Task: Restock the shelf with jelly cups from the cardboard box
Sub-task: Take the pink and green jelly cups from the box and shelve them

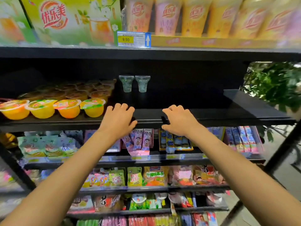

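Both hands (118, 119) (179, 121) grip the shelf (149, 114) beside jelly cups (53, 108)

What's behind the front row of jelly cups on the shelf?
More jelly cups, several rows deep, running back along the shelf into shadow. The rearmost are dim; anything behind them is hidden.

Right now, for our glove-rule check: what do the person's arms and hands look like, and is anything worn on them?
The left hand and the right hand wear no gloves. No sleeves show: both arms are bare down to the frame's edge. No watch, bracelet or ring shows on the sides facing the camera.
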